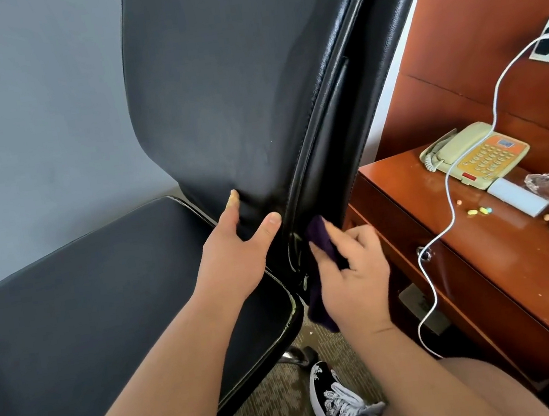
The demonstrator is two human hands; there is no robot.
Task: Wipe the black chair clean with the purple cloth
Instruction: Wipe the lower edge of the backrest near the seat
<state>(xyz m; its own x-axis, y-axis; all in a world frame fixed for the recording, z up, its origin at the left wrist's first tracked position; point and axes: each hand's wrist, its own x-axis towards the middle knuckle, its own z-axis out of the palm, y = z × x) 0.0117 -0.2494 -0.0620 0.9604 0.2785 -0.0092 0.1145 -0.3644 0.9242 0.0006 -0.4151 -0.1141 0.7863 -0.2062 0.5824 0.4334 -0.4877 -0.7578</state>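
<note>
Purple cloth, right hand; black chair

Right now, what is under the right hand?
The purple cloth, which the right hand holds against the backrest edge of the black chair. Cloth hangs out below the palm; the chair surface beneath it is covered.
</note>
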